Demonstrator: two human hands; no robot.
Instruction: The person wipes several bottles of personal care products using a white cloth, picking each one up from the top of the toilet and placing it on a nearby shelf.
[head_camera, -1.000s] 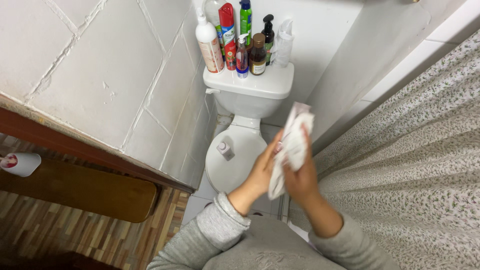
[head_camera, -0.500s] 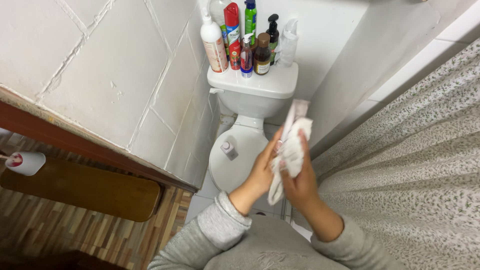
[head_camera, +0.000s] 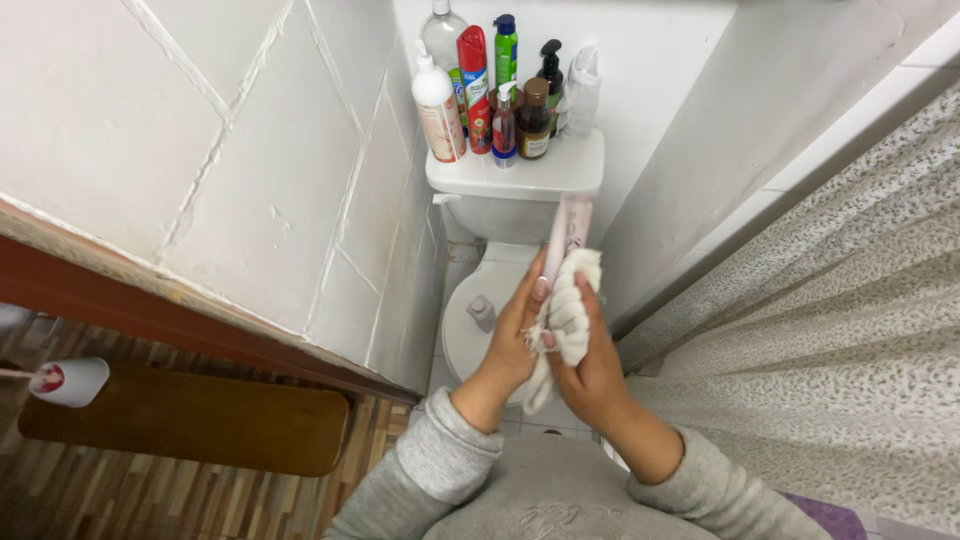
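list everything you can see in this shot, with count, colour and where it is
bottles: about seven, white, red, green, brown, dark and clear, upright on the tank lid
toilet: one, white, lid closed, against the back wall
small bottle: one, pale with a grey cap, on the closed toilet lid
shower curtain: one, pale with small flower print, at right
tiled wall: one, white, at left
wooden bench: one, brown, lower left on the wood-pattern floor
white object: one, white with a red mark, at the bench's left end
cloth: one, white, bunched between both hands
pink tube: one, pale pink, sticking up above the cloth
left hand: one, pressed against the cloth
right hand: one, gripping the cloth
grey sleeves: two, bottom of frame
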